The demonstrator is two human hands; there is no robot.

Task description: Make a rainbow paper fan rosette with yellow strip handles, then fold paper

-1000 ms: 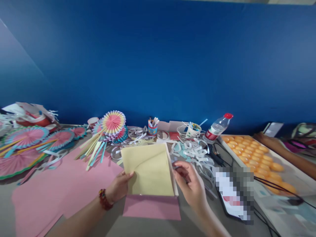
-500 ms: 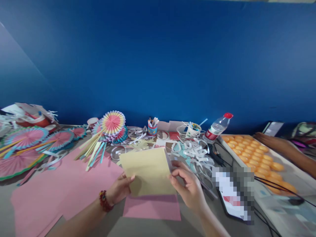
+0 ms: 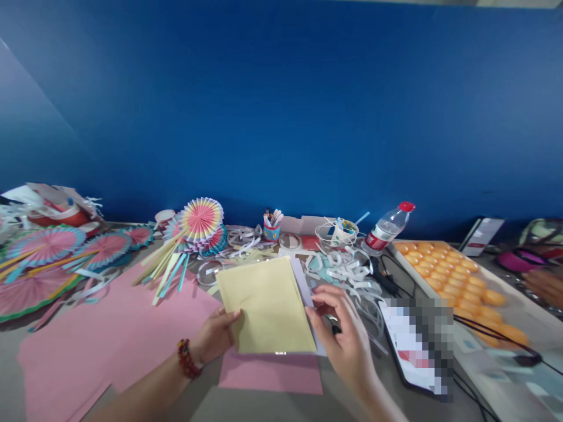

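I hold a folded pale yellow paper sheet (image 3: 266, 305) above the table, both hands on it. My left hand (image 3: 215, 335), with a red bead bracelet at the wrist, grips its lower left edge. My right hand (image 3: 343, 334) pinches the right edge, where a white sheet edge shows behind the yellow. Below the yellow sheet a small pink paper (image 3: 270, 372) lies flat on the table.
Large pink sheets (image 3: 109, 337) lie at left, with colourful folded paper fans (image 3: 200, 220) and white paper strips (image 3: 347, 269) behind. A water bottle (image 3: 389, 225), a cup of pens (image 3: 271, 227), a tray of orange balls (image 3: 457, 275) and a phone with cables (image 3: 413, 346) sit at right. Another person's hand (image 3: 545, 284) shows at far right.
The yellow sheet was closed from an open fold and now lies flatter and lower in my hands. The other person's arm at right pulled back toward the frame edge.
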